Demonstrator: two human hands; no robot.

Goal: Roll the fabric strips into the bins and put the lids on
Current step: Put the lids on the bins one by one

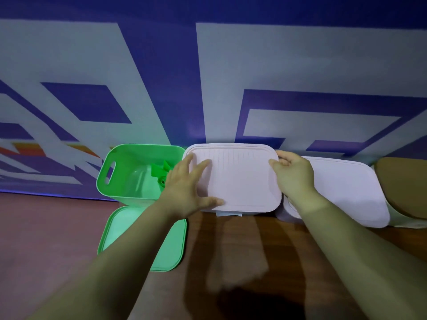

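A pale pink lid lies flat on top of the middle bin, which it hides almost fully. My left hand rests on the lid's left side with fingers spread flat. My right hand grips the lid's far right corner with curled fingers. To the left stands an open green bin with a rolled green fabric strip inside. The green lid lies flat on the table in front of that bin, partly under my left forearm.
A second pale lid covers a bin at the right. Further right sits a brown lid on a white bin. All stand on a wooden table against a blue and white patterned wall.
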